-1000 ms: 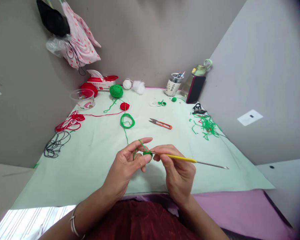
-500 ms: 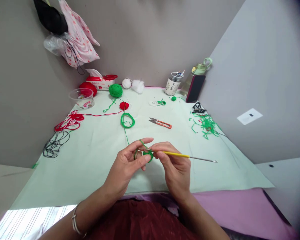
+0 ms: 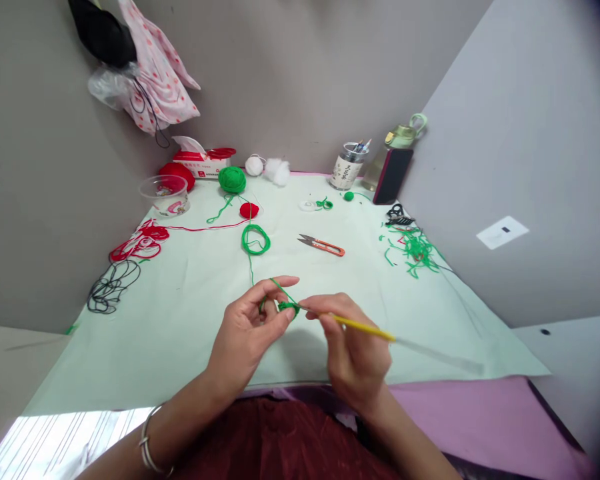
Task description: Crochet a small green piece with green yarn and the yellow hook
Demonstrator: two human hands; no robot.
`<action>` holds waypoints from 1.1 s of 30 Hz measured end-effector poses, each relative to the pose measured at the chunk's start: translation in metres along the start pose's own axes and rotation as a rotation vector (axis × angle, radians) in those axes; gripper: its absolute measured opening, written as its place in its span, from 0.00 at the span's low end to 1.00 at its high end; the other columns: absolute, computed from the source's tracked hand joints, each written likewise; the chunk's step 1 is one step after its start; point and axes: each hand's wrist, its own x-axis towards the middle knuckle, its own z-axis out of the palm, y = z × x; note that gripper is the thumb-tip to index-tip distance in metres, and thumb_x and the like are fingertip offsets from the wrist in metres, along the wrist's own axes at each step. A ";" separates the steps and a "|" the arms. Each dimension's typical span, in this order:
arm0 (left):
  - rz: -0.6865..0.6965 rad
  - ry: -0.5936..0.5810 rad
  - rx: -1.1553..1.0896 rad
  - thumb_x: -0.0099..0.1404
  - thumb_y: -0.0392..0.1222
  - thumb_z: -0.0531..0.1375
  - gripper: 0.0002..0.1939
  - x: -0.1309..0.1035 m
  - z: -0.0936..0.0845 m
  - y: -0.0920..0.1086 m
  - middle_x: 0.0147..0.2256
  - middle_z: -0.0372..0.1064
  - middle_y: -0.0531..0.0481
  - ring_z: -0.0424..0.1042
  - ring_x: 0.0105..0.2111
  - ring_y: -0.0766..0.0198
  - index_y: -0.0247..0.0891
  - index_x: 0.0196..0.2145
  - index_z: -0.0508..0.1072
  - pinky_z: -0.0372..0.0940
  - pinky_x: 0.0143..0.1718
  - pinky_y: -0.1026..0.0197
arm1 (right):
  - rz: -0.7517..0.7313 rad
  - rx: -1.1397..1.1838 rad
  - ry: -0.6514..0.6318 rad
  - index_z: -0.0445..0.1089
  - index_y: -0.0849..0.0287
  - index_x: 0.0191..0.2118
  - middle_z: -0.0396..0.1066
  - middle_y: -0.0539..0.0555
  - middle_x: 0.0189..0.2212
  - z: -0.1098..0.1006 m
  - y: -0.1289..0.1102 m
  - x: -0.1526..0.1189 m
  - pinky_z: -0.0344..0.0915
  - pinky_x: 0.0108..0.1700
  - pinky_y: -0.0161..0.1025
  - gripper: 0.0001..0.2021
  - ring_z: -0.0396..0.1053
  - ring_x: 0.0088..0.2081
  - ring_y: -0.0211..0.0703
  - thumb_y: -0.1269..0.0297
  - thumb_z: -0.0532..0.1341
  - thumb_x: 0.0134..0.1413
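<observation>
And here's the small green crochet piece (image 3: 289, 307), pinched between thumb and fingers of the left hand (image 3: 250, 328), over the near side of the tabletop (image 3: 195, 347)! The right hand (image 3: 353, 347) grips the yellow-handled hook (image 3: 364, 327), its tip at the piece, perhaps inside a stitch; blur hides that. Green yarn (image 3: 282, 290) runs over the left index finger. Beyond them lie a loose green coil (image 3: 255, 240) and, right of it, orange snips (image 3: 322, 245).

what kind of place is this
Probably a small craft corner, perhaps at home: the right hand grips a yellow-handled hook at green yarn work, with a green yarn ball and orange thread snips on the covered table.
</observation>
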 end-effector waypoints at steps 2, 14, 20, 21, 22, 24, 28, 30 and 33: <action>-0.022 0.026 -0.069 0.63 0.40 0.75 0.19 -0.001 0.003 0.000 0.34 0.69 0.56 0.61 0.26 0.73 0.48 0.51 0.85 0.62 0.32 0.68 | -0.190 -0.166 -0.006 0.77 0.52 0.55 0.83 0.57 0.42 0.003 0.004 -0.005 0.79 0.40 0.42 0.15 0.81 0.41 0.46 0.75 0.60 0.71; -0.142 -0.120 -0.243 0.61 0.43 0.76 0.19 0.002 0.004 0.009 0.36 0.68 0.52 0.64 0.28 0.71 0.45 0.50 0.87 0.62 0.23 0.70 | 0.227 0.335 0.100 0.82 0.51 0.42 0.82 0.53 0.36 0.003 0.000 0.009 0.75 0.36 0.39 0.09 0.77 0.36 0.43 0.65 0.63 0.72; -0.091 -0.022 -0.196 0.61 0.43 0.77 0.21 0.001 0.008 0.002 0.35 0.71 0.53 0.66 0.30 0.70 0.48 0.52 0.86 0.66 0.29 0.69 | 0.075 0.094 0.081 0.82 0.49 0.48 0.82 0.53 0.39 0.009 0.004 0.000 0.77 0.38 0.38 0.12 0.78 0.37 0.42 0.73 0.64 0.70; -0.120 -0.025 -0.238 0.60 0.44 0.77 0.22 0.001 0.009 0.002 0.32 0.70 0.54 0.64 0.28 0.71 0.48 0.52 0.86 0.65 0.28 0.70 | 0.000 0.012 0.072 0.82 0.49 0.50 0.82 0.55 0.42 0.009 0.006 -0.003 0.77 0.39 0.39 0.14 0.79 0.40 0.43 0.74 0.64 0.69; -0.171 -0.046 -0.289 0.60 0.44 0.77 0.22 0.002 0.009 0.003 0.29 0.67 0.56 0.61 0.25 0.73 0.46 0.53 0.86 0.64 0.27 0.70 | -0.069 -0.058 0.060 0.82 0.50 0.52 0.82 0.56 0.45 0.009 0.007 -0.005 0.77 0.41 0.40 0.16 0.80 0.42 0.45 0.76 0.65 0.67; -0.295 -0.106 -0.386 0.60 0.44 0.77 0.21 0.005 0.008 0.006 0.24 0.60 0.60 0.50 0.20 0.77 0.42 0.51 0.87 0.61 0.25 0.71 | -0.125 -0.095 0.065 0.82 0.50 0.54 0.82 0.57 0.46 0.007 0.009 -0.006 0.77 0.42 0.41 0.17 0.80 0.43 0.46 0.77 0.65 0.67; -0.318 -0.089 -0.428 0.57 0.41 0.78 0.15 0.008 0.004 0.010 0.27 0.60 0.60 0.43 0.19 0.80 0.39 0.44 0.89 0.59 0.23 0.71 | 0.157 0.190 0.177 0.82 0.51 0.46 0.81 0.52 0.36 0.001 0.007 0.003 0.74 0.36 0.39 0.11 0.76 0.34 0.42 0.71 0.62 0.71; -0.240 -0.071 -0.344 0.58 0.41 0.77 0.15 0.007 0.003 0.009 0.31 0.66 0.57 0.52 0.20 0.79 0.44 0.45 0.89 0.60 0.25 0.70 | 0.277 0.322 0.150 0.83 0.51 0.43 0.80 0.52 0.34 0.000 0.005 0.008 0.73 0.35 0.39 0.09 0.75 0.32 0.41 0.66 0.63 0.72; -0.141 -0.091 -0.170 0.62 0.43 0.75 0.16 0.003 0.003 0.006 0.36 0.73 0.53 0.67 0.27 0.72 0.51 0.48 0.88 0.63 0.30 0.68 | 0.318 0.345 0.075 0.84 0.52 0.40 0.81 0.52 0.35 0.001 0.004 0.009 0.74 0.37 0.40 0.08 0.76 0.34 0.42 0.61 0.66 0.70</action>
